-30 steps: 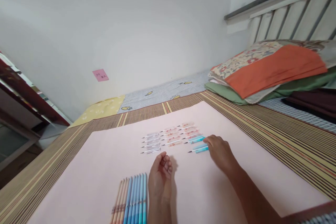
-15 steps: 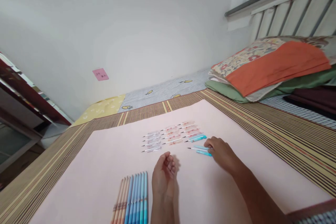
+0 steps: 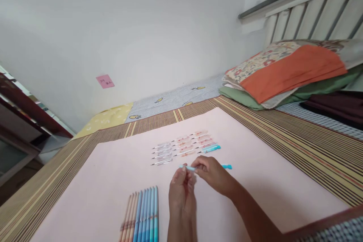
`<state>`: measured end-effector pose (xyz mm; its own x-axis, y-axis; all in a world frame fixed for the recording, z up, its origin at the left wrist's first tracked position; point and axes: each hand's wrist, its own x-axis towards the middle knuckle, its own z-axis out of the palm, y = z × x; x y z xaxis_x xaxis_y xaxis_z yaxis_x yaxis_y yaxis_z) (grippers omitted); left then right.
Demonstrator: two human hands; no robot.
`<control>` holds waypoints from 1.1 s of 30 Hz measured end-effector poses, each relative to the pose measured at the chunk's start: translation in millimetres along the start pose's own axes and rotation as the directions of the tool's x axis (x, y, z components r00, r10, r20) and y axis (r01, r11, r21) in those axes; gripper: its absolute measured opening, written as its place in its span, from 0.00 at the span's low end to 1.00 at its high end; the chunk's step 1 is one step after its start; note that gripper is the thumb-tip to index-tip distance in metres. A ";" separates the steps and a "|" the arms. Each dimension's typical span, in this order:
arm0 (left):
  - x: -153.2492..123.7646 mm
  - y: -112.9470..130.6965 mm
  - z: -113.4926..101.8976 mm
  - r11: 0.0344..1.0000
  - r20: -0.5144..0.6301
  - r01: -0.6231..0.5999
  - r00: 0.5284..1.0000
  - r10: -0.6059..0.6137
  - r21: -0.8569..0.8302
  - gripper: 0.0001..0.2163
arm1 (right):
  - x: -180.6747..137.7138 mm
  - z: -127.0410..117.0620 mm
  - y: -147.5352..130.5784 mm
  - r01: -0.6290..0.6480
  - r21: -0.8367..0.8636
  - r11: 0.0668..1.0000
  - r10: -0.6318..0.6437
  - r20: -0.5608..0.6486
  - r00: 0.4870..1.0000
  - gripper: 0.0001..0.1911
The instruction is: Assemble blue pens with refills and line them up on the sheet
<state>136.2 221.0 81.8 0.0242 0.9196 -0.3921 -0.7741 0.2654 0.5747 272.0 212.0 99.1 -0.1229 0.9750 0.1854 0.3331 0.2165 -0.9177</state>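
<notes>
A slim light blue pen part (image 3: 187, 167), probably a barrel, is held level between my two hands above the pink sheet (image 3: 107, 174). My left hand (image 3: 181, 183) is closed on its left end with thumb and fingertips. My right hand (image 3: 210, 170) pinches its right end, and the fingers cover that end. Just beyond my right hand a bright blue pen piece (image 3: 227, 166) lies on the sheet, partly hidden by the hand. Farther back, refills with clear and orange-patterned pieces (image 3: 184, 145) lie in columns, with a blue piece (image 3: 211, 149) at the right column's near end.
Several peach and blue pens (image 3: 143, 211) lie side by side at the front left. Under the sheet is a striped mat (image 3: 255, 128). Folded orange and floral bedding (image 3: 292, 72) is piled at the back right, by a radiator (image 3: 309, 15). A pink note (image 3: 105, 81) is on the wall.
My right hand has moved left from the loose blue pieces, bringing the light blue part to my left hand. My left hand has closed on it. The view has shifted slightly.
</notes>
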 end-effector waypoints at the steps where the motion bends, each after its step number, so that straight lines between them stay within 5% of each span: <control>1: 0.9 3.5 -0.5 0.999 -0.032 0.011 0.999 -0.012 -0.040 0.05 | 0.4 -2.6 1.9 0.002 -0.002 1.000 -0.002 -0.012 1.000 0.08; 4: 2.0 13.9 -0.6 0.981 -0.093 0.081 0.991 -0.099 -0.174 0.07 | -0.9 -25.1 15.4 -0.057 -0.125 0.991 0.033 -0.187 0.982 0.11; 7: 0.5 19.3 2.0 0.959 -0.094 0.123 0.984 -0.151 -0.256 0.07 | -6.2 -50.8 30.7 -0.271 -0.392 0.879 0.118 -0.371 0.921 0.10; 11: -0.8 16.9 3.3 0.970 -0.070 0.111 0.989 -0.129 -0.218 0.09 | -12.4 -59.6 41.5 -0.356 -0.584 0.730 0.207 -0.308 0.929 0.11; 18: 3.2 10.4 -5.6 0.997 0.036 -0.072 0.997 0.073 -0.012 0.09 | -6.7 -50.0 44.0 -0.322 -0.632 0.704 0.215 -0.242 0.946 0.10; 22: 2.8 10.8 -5.2 0.997 0.013 -0.037 0.999 0.038 -0.067 0.06 | -2.6 -48.3 44.2 -0.311 -0.640 0.702 0.198 -0.245 0.949 0.11; 28: 1.8 15.5 -6.3 0.915 0.156 0.226 0.971 -0.183 -0.333 0.09 | -0.9 -41.5 37.2 -0.264 -0.538 0.801 0.151 -0.244 0.958 0.06; 31: 1.8 16.6 -7.4 0.924 0.235 0.209 0.962 -0.136 -0.321 0.08 | -2.3 -39.6 23.5 -0.161 -0.211 0.964 0.110 -0.233 0.966 0.03; 33: 2.2 16.7 -7.0 0.926 0.223 0.194 0.967 -0.124 -0.325 0.09 | -3.4 -39.3 12.5 -0.098 0.007 0.995 0.096 -0.253 0.963 0.06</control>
<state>118.9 225.4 85.5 0.2605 0.9206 -0.2909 -0.9175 0.3299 0.2224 313.3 213.4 100.8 0.1501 0.9723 0.1790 0.3366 0.1200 -0.9340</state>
